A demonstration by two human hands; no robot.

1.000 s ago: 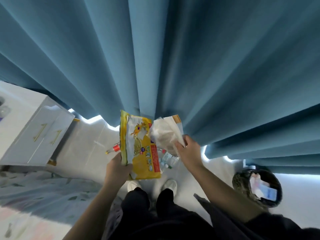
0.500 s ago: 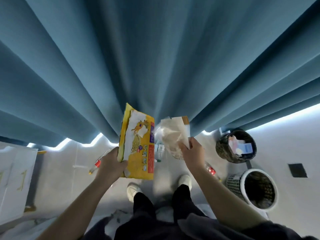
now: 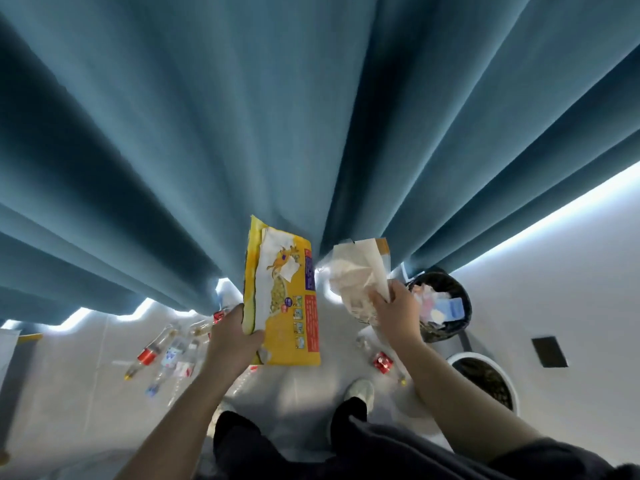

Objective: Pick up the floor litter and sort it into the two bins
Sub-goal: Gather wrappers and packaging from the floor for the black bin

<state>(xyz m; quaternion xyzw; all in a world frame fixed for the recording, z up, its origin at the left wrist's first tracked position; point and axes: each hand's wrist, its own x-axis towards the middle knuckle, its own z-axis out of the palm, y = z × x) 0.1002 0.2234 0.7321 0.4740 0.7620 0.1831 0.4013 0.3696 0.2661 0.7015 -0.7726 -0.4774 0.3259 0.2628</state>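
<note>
My left hand (image 3: 231,341) grips the lower left corner of a flat yellow snack bag (image 3: 282,299), held upright in front of me. My right hand (image 3: 398,315) is closed on a crumpled pale paper bag (image 3: 358,275), just left of the dark bin (image 3: 462,303). That bin holds paper scraps and a blue card. A white mesh bin (image 3: 507,375) stands nearer to me at the right, its inside dark. Several clear plastic bottles (image 3: 162,351) with red labels lie on the floor at the left.
A teal curtain (image 3: 311,116) hangs across the whole view, reaching the pale floor. A small red can (image 3: 382,362) lies on the floor under my right forearm. My shoes (image 3: 360,393) and dark trousers are below. A dark square floor plate (image 3: 549,351) is at the right.
My view has swung right: the white cabinet has left the frame and both bins have come closer. Both hands still hold their bags, the right one now beside the dark bin.
</note>
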